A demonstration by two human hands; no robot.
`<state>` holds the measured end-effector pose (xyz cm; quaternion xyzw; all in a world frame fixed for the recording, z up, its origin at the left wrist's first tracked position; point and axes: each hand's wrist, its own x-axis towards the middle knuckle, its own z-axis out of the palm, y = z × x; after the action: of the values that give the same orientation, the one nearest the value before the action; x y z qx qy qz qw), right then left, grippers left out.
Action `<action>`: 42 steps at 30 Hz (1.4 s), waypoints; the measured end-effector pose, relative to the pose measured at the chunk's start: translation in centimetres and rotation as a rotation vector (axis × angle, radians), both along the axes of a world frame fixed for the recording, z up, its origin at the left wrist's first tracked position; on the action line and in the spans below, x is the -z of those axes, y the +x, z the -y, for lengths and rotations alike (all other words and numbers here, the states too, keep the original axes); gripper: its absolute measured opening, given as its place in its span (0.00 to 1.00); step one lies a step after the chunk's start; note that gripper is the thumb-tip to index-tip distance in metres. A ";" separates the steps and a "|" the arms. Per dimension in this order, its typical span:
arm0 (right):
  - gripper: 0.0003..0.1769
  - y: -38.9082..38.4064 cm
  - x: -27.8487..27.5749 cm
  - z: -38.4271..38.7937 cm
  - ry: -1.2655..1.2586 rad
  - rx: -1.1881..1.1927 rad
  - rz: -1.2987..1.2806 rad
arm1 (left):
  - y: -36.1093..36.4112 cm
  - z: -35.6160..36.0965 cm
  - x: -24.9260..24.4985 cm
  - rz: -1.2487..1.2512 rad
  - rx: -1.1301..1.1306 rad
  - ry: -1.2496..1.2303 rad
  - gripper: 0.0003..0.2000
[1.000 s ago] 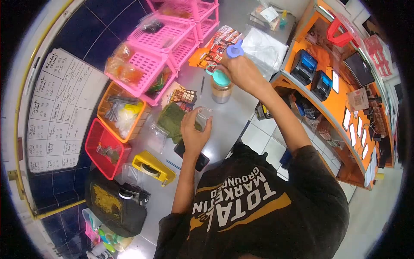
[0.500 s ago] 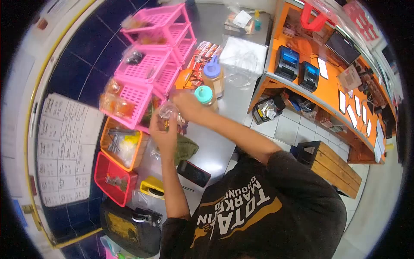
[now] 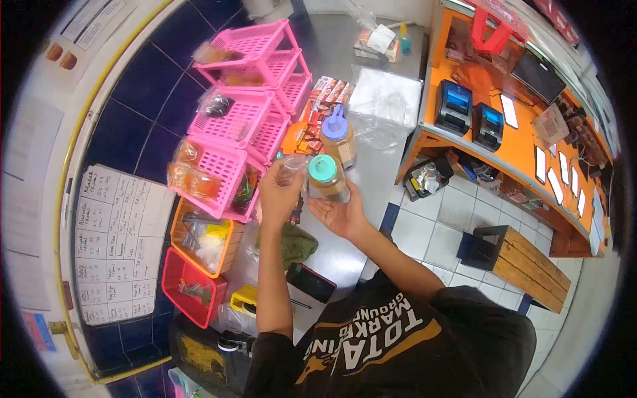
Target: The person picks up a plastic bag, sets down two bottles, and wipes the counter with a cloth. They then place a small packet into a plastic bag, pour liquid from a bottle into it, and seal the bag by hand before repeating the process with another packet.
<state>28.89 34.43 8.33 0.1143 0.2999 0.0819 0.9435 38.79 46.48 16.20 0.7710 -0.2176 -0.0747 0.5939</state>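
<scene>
My left hand (image 3: 277,192) is closed on a clear plastic cup (image 3: 289,170), whose outline is faint. Just right of it, my right hand (image 3: 340,211) is spread with its palm up against the lower side of a jar with a teal lid (image 3: 323,169); the fingers are apart. Behind that jar stands a taller one with a purple lid (image 3: 336,127). Orange and red printed packets (image 3: 312,126) lie beside the jars. A dark green cloth (image 3: 295,245) rests on the metal table (image 3: 345,265) below my hands, near a black phone (image 3: 310,283).
Pink stacked baskets (image 3: 222,159) with bagged items line the left. Below them are an orange basket (image 3: 231,249), a red basket (image 3: 174,292) and a yellow holder (image 3: 243,296). A white stack (image 3: 385,96) lies at the back. An orange counter (image 3: 424,132) stands right.
My right hand has moved from beside the cup to the teal-lidded jar and opened. My left hand still has the cup. The view has shifted slightly.
</scene>
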 end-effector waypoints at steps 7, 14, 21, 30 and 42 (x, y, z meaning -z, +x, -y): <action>0.36 4.1 2.5 -0.6 -0.005 0.365 0.166 | -1.6 -1.2 -1.0 0.244 0.000 0.204 0.19; 0.35 -3.4 -0.6 -0.2 -0.379 0.176 0.156 | -10.9 -5.0 -2.9 0.445 -0.062 0.348 0.17; 0.34 -7.1 -6.0 0.3 -0.868 0.163 0.192 | -16.5 -6.2 -2.1 0.202 -0.195 0.162 0.17; 0.40 -9.0 -12.4 1.7 -1.549 0.274 0.327 | -18.8 -5.2 -4.3 0.259 -0.192 -0.023 0.17; 0.60 -11.9 -20.5 -0.7 -1.665 0.402 0.725 | -18.8 -5.0 -5.4 0.465 -0.220 -0.309 0.21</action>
<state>17.01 35.13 28.84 -0.5822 -0.0764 -0.2941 0.7541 19.95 51.46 21.62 0.6867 -0.2719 0.2026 0.6430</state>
